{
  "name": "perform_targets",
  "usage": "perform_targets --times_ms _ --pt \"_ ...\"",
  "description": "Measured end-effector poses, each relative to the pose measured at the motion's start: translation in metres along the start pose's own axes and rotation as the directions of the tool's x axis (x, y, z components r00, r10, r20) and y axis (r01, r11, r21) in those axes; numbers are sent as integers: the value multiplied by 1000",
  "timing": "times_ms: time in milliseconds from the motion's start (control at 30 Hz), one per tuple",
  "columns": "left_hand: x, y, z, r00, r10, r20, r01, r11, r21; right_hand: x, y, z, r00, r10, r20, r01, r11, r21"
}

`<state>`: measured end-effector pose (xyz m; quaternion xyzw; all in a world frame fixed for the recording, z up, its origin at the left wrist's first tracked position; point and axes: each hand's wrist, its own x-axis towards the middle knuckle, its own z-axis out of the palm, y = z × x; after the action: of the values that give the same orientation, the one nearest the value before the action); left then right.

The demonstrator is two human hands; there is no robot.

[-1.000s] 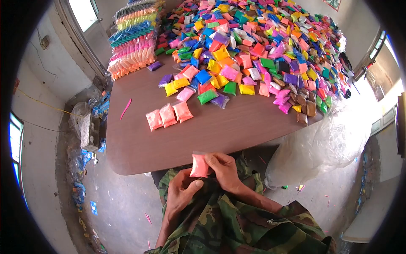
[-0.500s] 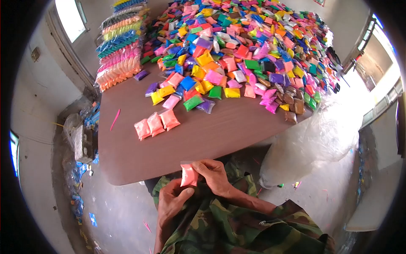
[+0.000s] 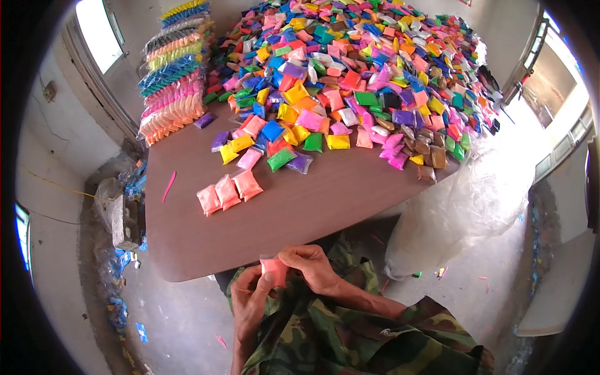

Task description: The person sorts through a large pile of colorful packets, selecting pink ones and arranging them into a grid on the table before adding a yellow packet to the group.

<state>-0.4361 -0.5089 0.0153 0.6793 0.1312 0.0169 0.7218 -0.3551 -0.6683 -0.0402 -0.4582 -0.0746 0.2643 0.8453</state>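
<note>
Just off the table's near edge, both my hands grip one small clear packet with salmon-pink filling (image 3: pixel 274 270). My left hand (image 3: pixel 251 295) pinches its left side, the thumb lying across the front. On the upper right, the fingers of my right hand (image 3: pixel 310 267) are closed on the packet's edge. Ahead on the table, three similar salmon-pink packets (image 3: pixel 227 192) lie side by side in a slanted row.
A large heap of coloured packets (image 3: pixel 350 94) covers the brown table's (image 3: pixel 250 237) far part. Stacked rows of bagged packets (image 3: pixel 175 81) stand at the back left. A pink strip (image 3: pixel 169 186) lies at left. A big clear plastic bag (image 3: pixel 450 206) hangs beside the right edge.
My left hand has moved up along the packet, its thumb now pressing on the front. The packet sits slightly lower in view. The three packets on the table have not moved.
</note>
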Motion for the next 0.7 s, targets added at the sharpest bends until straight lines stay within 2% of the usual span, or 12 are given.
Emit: perform_targets --times_ms 100,200,233,300,333,367,433,533,633,700 --pt "1 6 5 998 -7 -56 9 999 39 2 2 -1 999 -35 -38 32 995 -92" --pt "2 5 -8 986 -14 -168 17 1000 20 8 -13 -7 983 -82 -166 67 993 -93" --pt "4 6 -13 976 11 -216 -4 999 35 10 -16 -12 968 -150 -203 124 983 -135" --pt "14 4 -31 945 133 -299 -48 960 275 10 -19 -19 956 -201 -212 162 969 -188" --pt "19 2 -39 924 196 -330 -55 919 391 9 -20 -21 951 -224 -215 178 961 -214" --pt "28 -2 -45 876 336 -346 -107 835 540 9 -20 -21 945 -247 -216 194 952 -237" --pt "49 -8 -60 744 597 -299 -142 578 803 9 -19 -21 945 -227 -237 162 951 -264" --pt "70 -7 -68 696 674 -247 7 337 942 11 -17 -20 949 -216 -229 144 945 -292" --pt "79 -9 -60 754 615 -233 93 250 964 11 -15 -25 956 -212 -201 143 940 -311" --pt "77 -14 -57 769 617 -170 2 263 965 11 -15 -25 954 -207 -217 131 939 -318"
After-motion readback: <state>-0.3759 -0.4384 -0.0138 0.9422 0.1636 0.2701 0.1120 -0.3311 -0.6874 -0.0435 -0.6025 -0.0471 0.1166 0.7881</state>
